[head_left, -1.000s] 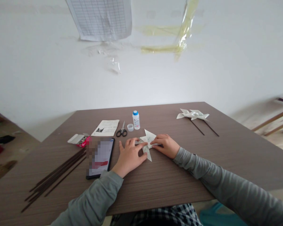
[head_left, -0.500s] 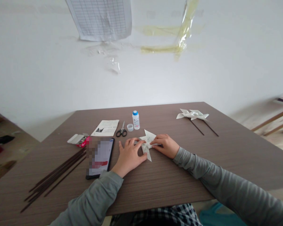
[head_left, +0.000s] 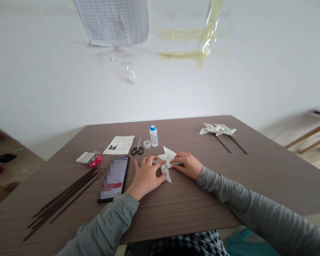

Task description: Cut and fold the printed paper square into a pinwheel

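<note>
A folded paper pinwheel [head_left: 166, 174] made of printed paper lies on the brown table between my hands. My left hand [head_left: 147, 175] touches its left side, index finger near the centre and thumb on the lower blade. From the right, my right hand [head_left: 190, 165] pinches the pinwheel close to its middle. Fingers cover parts of the left and right blades. Behind the pinwheel stand a white glue bottle [head_left: 154, 138] with a blue cap and a small clear cup [head_left: 147, 144]. Black-handled scissors [head_left: 137, 148] lie beside them.
Left of my hands lie a phone [head_left: 114, 177], several dark sticks [head_left: 62, 197], an opened red and white box [head_left: 89, 159] and a stack of printed paper [head_left: 119, 145]. Pinwheels on sticks [head_left: 218, 130] rest at the back right. A white wall [head_left: 117, 99] rises behind the table [head_left: 256, 170].
My left index finger has shifted slightly towards the pinwheel's centre. Everything else looks the same.
</note>
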The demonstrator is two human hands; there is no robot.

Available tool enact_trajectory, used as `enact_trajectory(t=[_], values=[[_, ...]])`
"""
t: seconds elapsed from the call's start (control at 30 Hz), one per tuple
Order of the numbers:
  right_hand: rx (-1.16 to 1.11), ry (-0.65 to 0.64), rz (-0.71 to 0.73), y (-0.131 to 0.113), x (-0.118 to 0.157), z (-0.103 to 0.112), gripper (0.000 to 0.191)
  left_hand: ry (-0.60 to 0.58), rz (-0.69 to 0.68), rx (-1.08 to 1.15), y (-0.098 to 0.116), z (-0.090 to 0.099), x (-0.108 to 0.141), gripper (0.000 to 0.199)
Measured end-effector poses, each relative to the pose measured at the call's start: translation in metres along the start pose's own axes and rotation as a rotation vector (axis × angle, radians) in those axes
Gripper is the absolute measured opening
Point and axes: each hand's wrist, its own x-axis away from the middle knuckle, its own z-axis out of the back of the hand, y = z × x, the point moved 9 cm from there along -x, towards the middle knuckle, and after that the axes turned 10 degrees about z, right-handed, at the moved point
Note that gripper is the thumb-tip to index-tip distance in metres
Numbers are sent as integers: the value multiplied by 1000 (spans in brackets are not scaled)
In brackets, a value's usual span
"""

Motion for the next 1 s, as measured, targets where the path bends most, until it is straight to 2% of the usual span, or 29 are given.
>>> enact_trajectory(t=[0.27,0.7,1.0], values=[[-5,-1,-13,1,0,1,10,23,11,-5,-2,-3,-2,66],[-7,-1,-11,0,-1,1,12,-5,-15,-11,-2,-1,-4,64],[5,-15,-10,-1,0,0,16,42,-6,6,0,0,1,63]])
